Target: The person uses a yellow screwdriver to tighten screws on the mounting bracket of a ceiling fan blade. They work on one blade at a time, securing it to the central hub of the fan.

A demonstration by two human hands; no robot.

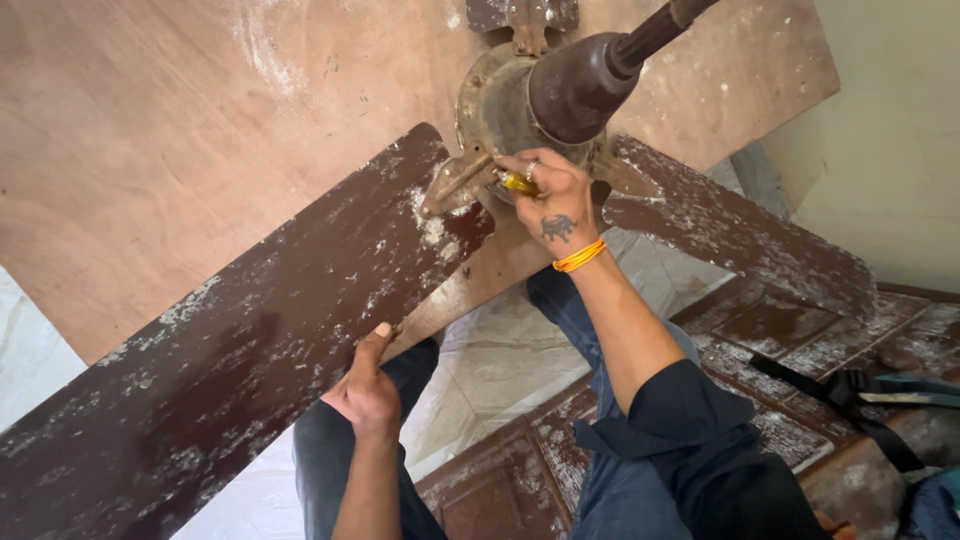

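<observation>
Overhead, head view, catalogued as I see it from my station:

Left hand: my left hand [367,392] grips the near edge of the long fan blade [230,340], thumb up on the top face, other fingers hidden under the blade.
Right hand: my right hand [556,203] sits at the fan hub [500,105], fingers curled together around a yellow-handled tool [518,183]; its tip is hidden at the blade bracket [455,180].
Wrist: orange thread band [579,256] just below a small tattoo.
Edges and room: long blade runs from the hub to the lower left corner, cut off there; second blade [740,235] reaches right, well apart from both hands; open gap between the blades, over my knees.
Surface: blades dark brown, paint flaked white; motor housing [570,85] and rod [660,30] rusty brown.
Room: plywood sheet [170,130] behind the fan, pale wall [890,130] right, tiled floor [500,360], carved wooden panel [770,340] lower right.
Hard to tell: dark strap [850,395] and objects at the right edge, cut off.
</observation>
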